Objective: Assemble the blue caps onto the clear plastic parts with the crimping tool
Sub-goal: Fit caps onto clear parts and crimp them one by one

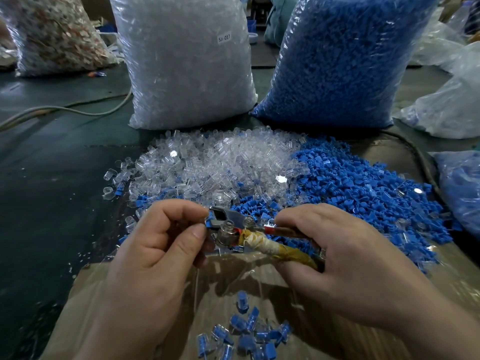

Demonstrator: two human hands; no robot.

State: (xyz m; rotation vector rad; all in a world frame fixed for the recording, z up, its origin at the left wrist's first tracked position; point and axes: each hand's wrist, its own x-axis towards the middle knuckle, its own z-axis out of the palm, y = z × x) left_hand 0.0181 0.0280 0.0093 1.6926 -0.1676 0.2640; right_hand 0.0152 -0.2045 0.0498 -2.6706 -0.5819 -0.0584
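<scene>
My right hand (345, 253) grips the taped handles of the crimping tool (233, 227), whose metal jaws point left. My left hand (161, 242) pinches a small blue cap (209, 221) at the jaws with thumb and forefinger; any clear part there is hidden by the fingers. A loose heap of clear plastic parts (213, 162) lies just beyond the hands, and a heap of blue caps (363, 188) spreads to its right. Several assembled blue-and-clear pieces (246, 336) lie in a clear plastic bag below my hands.
Two tall bags stand behind the heaps: clear parts (187, 61) on the left, blue caps (335, 58) on the right. A bag of mixed scraps (54, 35) sits far left. A grey cable (65, 110) crosses the dark green table (52, 178). More plastic bags (452, 105) lie at right.
</scene>
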